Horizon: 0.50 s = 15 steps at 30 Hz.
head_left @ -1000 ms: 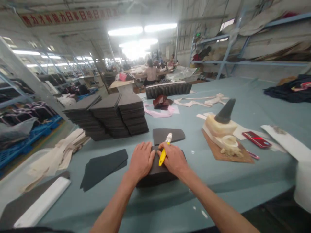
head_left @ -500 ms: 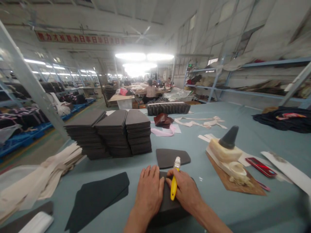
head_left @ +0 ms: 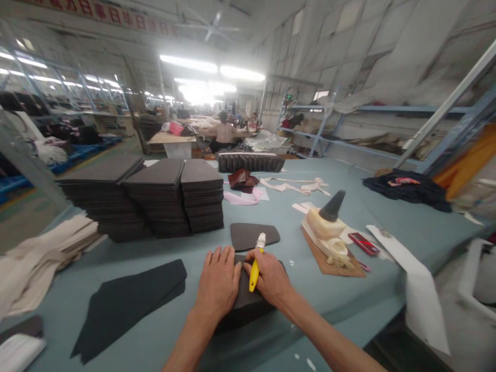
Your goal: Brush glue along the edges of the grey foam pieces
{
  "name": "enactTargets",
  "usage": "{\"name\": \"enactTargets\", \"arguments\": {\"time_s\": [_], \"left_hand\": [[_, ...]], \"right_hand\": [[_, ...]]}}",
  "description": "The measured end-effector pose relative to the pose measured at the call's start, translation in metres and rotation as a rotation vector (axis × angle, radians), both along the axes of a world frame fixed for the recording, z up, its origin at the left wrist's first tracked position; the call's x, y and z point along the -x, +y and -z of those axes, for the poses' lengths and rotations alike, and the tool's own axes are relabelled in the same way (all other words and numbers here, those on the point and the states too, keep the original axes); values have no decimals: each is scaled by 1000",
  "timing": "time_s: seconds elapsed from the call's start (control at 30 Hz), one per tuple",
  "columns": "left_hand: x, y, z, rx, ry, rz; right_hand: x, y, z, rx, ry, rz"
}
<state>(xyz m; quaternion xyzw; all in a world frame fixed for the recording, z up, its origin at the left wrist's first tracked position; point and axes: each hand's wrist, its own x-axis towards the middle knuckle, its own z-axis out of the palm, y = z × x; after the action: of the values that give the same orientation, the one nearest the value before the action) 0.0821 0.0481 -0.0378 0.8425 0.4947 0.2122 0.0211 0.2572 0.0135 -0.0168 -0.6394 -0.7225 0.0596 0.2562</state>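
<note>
left hand (head_left: 217, 281) lies flat, gripping nothing, on the dark sheet stack (head_left: 245, 297); atop it, right hand (head_left: 270, 276) curls around a yellow-handled paintbrush (head_left: 254, 276); seemingly a steadying step; next calls for even pressure

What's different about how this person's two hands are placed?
The left hand lies palm down, fingers extended; the right hand is curled. The left hand holds no brush, while the right hand holds a yellow brush. Both are bare and at the dark stack.
</note>
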Motion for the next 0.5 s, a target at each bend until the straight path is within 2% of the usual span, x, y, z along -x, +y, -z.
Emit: {"name": "enactTargets", "arguments": {"time_s": [0.17,0.27,0.37,0.5], "left_hand": [[8,5,-2,32,-78,9],[25,16,-8,28,-142,-36],[58,25,-9,5,-191,-135],[125,18,5,-17,-194,-318]], "right_hand": [[1,-3,-1,30,38,-4],[-1,-2,2,40,61,-9],[-4,-2,4,37,57,-27],[-4,-3,1,47,60,-21]]}}
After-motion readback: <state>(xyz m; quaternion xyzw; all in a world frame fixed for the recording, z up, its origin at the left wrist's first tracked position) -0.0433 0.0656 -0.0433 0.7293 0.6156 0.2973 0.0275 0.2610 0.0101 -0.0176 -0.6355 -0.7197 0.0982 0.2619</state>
